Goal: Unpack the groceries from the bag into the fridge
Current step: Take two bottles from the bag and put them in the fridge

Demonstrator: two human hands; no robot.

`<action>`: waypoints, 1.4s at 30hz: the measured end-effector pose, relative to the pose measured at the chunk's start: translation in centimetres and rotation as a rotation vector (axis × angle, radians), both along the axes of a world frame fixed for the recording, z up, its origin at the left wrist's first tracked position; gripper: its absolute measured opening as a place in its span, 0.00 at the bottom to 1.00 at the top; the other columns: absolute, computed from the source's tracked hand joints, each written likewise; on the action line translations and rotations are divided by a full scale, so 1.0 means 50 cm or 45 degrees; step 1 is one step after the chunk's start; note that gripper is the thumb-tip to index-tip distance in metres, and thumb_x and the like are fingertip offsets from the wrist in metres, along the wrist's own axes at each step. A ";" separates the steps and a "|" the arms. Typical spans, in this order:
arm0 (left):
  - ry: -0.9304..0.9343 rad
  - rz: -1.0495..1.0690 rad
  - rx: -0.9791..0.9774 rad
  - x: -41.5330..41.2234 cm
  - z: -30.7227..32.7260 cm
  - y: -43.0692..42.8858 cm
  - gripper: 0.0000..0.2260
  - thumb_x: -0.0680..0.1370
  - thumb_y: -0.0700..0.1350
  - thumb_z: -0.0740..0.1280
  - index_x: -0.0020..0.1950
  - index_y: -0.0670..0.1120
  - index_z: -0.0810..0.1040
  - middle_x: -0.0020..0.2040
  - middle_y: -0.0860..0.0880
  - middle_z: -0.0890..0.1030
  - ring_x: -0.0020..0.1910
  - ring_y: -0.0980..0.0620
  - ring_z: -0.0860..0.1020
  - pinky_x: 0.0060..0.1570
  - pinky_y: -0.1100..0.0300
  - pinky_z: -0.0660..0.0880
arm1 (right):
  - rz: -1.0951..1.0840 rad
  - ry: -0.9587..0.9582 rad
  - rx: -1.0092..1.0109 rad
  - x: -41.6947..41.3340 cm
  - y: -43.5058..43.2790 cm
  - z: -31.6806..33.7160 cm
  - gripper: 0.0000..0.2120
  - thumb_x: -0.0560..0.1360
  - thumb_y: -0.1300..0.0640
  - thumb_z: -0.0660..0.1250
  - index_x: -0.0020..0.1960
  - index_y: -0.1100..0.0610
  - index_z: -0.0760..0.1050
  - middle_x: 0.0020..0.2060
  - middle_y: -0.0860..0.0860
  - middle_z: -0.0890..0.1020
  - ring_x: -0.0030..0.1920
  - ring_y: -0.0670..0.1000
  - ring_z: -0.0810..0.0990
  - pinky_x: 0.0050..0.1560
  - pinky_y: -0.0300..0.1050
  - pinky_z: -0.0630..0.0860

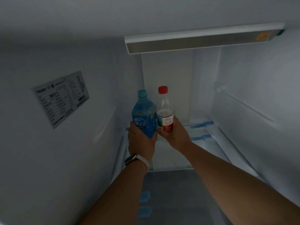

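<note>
– Fingers (132,127) of my left hand (140,142) are curled tight round the lower half of the blue bottle (143,116), with the thumb on its right side.
– And the other hand?
– My right hand (175,135) grips the clear bottle (164,114) in the same way, low down, wrapped over its label from the right.
– Where are the two bottles?
– Deep inside the fridge (97,78), near the far left corner. The blue one is on the left and has a teal cap (142,93). The clear one is on the right and has a red cap (162,89). Both are upright and their sides touch.
– Do they stand on the shelf?
– I cannot tell, because my hands hide their bottoms. They are over the far left part of the glass shelf (199,130).
– What else is there?
– Strips of blue tape (202,124) lie on that shelf, just right of my right hand. More tape pieces (145,196) sit on the nearer shelf, between my forearms. A printed sticker (60,98) is on the left wall and a long light bar (203,39) runs overhead at the far side. On my left wrist is a watch (132,159) with a pale strap.
</note>
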State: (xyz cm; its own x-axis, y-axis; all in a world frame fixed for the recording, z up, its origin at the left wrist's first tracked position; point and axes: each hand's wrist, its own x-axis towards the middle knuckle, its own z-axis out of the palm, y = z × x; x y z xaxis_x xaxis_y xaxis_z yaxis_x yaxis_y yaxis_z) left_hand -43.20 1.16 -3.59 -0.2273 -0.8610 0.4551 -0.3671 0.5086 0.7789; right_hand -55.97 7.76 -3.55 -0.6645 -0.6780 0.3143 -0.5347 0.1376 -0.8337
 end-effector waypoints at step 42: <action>-0.422 -0.518 -0.647 0.309 -0.097 0.256 0.22 0.75 0.55 0.61 0.61 0.44 0.81 0.63 0.41 0.79 0.60 0.39 0.78 0.57 0.41 0.76 | 0.088 0.913 0.717 0.293 0.397 0.025 0.28 0.75 0.40 0.52 0.68 0.53 0.72 0.60 0.50 0.76 0.60 0.52 0.74 0.56 0.49 0.74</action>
State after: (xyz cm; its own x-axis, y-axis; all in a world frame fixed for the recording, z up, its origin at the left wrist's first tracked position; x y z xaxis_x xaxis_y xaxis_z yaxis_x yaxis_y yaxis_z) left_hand -27.75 13.95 -8.42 -0.6795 -0.3801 0.6275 -0.2479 0.9240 0.2912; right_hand -41.30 27.60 -2.27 -0.3899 -0.8872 0.2468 -0.9208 0.3720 -0.1175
